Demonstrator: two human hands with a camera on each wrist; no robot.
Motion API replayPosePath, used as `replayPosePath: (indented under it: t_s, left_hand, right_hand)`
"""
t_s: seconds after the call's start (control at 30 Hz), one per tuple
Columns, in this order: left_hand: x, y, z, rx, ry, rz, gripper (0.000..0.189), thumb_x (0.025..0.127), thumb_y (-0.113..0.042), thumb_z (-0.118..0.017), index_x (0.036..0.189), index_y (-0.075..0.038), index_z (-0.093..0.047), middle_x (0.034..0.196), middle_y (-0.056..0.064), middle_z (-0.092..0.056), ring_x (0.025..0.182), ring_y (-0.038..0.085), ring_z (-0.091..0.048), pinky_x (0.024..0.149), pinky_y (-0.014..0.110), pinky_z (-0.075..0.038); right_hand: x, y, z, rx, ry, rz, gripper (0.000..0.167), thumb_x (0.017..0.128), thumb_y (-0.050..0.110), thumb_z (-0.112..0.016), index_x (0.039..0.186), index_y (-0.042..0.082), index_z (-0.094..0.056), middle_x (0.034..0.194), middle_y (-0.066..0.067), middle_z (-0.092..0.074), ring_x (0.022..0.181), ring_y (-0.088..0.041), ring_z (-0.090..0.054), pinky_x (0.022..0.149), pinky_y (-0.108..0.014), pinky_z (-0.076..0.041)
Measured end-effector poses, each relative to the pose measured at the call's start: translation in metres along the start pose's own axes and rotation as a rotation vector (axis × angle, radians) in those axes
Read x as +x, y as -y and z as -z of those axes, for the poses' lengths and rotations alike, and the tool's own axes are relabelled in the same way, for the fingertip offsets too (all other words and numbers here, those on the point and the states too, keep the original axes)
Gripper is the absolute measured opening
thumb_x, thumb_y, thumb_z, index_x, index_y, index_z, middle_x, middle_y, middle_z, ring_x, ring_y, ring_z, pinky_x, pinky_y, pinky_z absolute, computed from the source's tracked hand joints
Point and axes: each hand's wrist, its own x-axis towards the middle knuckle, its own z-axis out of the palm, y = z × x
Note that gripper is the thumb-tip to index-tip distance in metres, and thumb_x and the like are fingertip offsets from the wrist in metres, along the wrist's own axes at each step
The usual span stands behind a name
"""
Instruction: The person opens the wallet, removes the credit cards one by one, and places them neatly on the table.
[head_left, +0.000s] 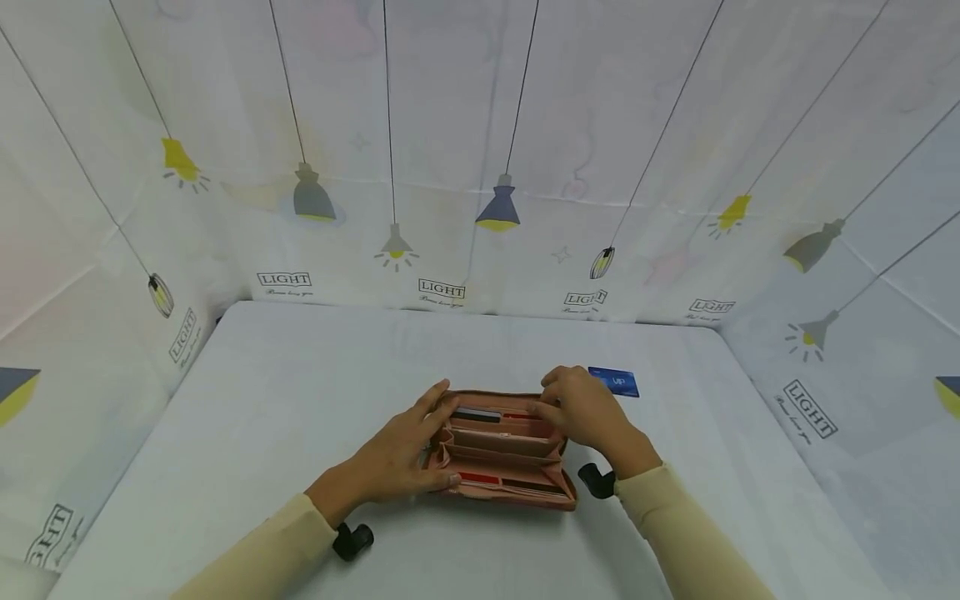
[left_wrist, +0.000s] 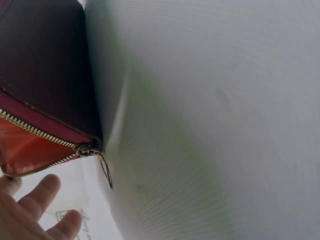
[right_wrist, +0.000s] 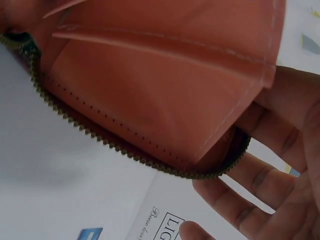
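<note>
An unzipped pinkish-brown wallet (head_left: 504, 457) lies spread open on the table, its pleated pockets facing up. Cards (head_left: 480, 478) show in slots along both inner sides. My left hand (head_left: 390, 458) holds its left end, thumb at the near side and fingers at the far side. In the left wrist view a zipper pull (left_wrist: 105, 170) hangs from the wallet's corner. At the far right corner, my right hand (head_left: 588, 412) grips the wallet's edge with bent fingers; the thumb side reaches in by the card slots. The right wrist view shows fingers (right_wrist: 260, 180) behind the toothed zipper edge.
A blue card (head_left: 615, 382) lies on the white table (head_left: 315, 375), just beyond my right hand. Pale cloth walls (head_left: 450, 100) printed with lamps enclose the table at the back and sides. Black wrist devices (head_left: 352, 542) sit under both wrists.
</note>
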Motion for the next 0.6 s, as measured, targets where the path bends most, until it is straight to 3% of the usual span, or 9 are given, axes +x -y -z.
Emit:
replayPosePath:
  t_s: [0.2, 0.4, 0.6]
  left_hand:
    - [-0.0015, -0.0011, 0.0012, -0.009, 0.022, 0.018, 0.106, 0.092, -0.072, -0.063, 0.169, -0.019, -0.014, 0.175, -0.006, 0.005, 0.148, 0.041, -0.038, 0.114, 0.063, -0.037]
    - [-0.0027, -0.0013, 0.0019, 0.008, 0.005, 0.003, 0.105, 0.092, -0.070, -0.065, 0.169, -0.017, -0.017, 0.176, -0.003, 0.002, 0.147, 0.042, -0.041, 0.113, 0.063, -0.039]
    - [-0.0036, 0.0006, 0.0016, -0.010, 0.012, -0.008, 0.105, 0.092, -0.071, -0.064, 0.169, -0.018, -0.015, 0.176, -0.006, 0.004, 0.147, 0.039, -0.041, 0.114, 0.062, -0.038]
  right_hand:
    - [0.0042, 0.0036, 0.0000, -0.018, 0.043, -0.052, 0.031, 0.095, 0.035, -0.078, 0.069, 0.018, -0.079, 0.116, -0.012, -0.075, 0.109, -0.032, -0.069, 0.089, -0.049, -0.058]
    - [0.0077, 0.0072, -0.0013, -0.084, 0.028, -0.027, 0.047, 0.095, 0.043, -0.076, 0.055, 0.020, -0.069, 0.103, -0.005, -0.077, 0.096, -0.027, -0.071, 0.078, -0.043, -0.060]
    - [0.0092, 0.0088, -0.0026, -0.148, 0.039, -0.071, 0.046, 0.095, 0.046, -0.075, 0.057, 0.022, -0.068, 0.105, -0.006, -0.076, 0.099, -0.030, -0.071, 0.079, -0.046, -0.060]
